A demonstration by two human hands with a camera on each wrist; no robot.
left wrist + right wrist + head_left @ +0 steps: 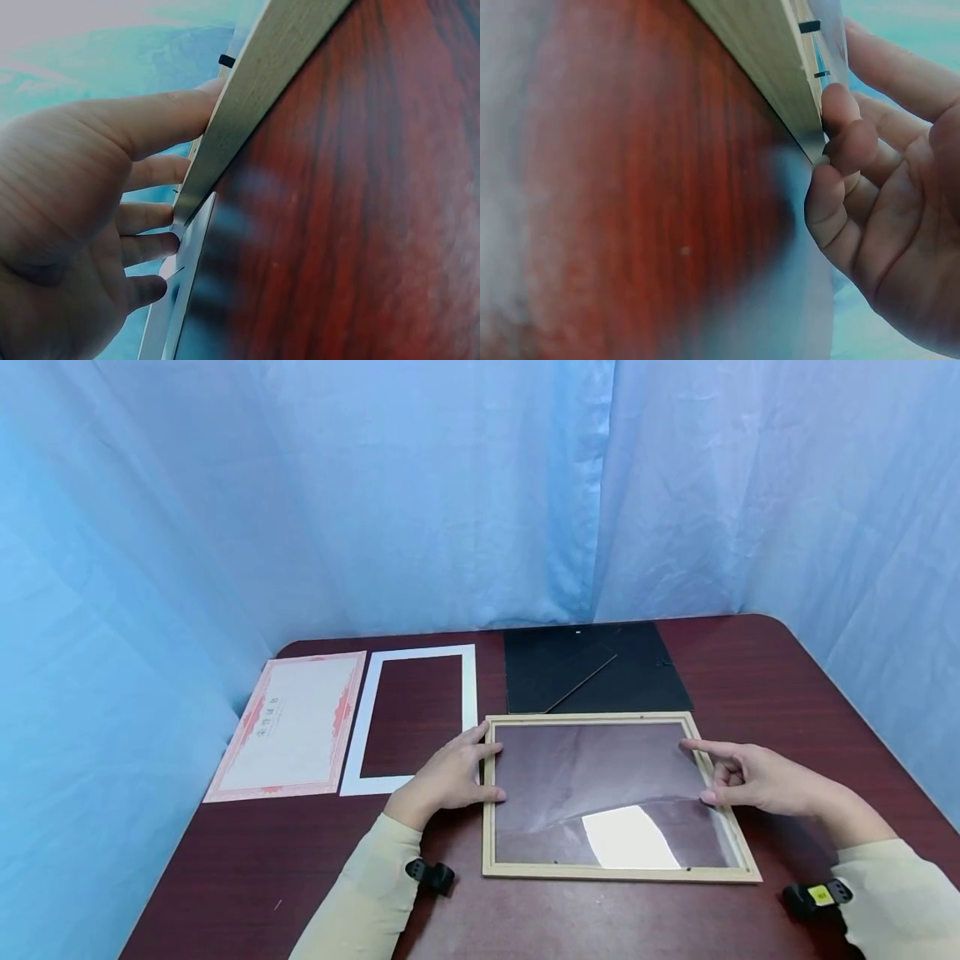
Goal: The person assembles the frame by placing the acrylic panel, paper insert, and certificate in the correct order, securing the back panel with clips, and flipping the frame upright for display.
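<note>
Our right hand (889, 225) curls its fingertips (840, 105) against the edge of the pale wooden frame (769, 60), thumb stretched above it. The frame lies on our dark red table (645, 210).
</note>
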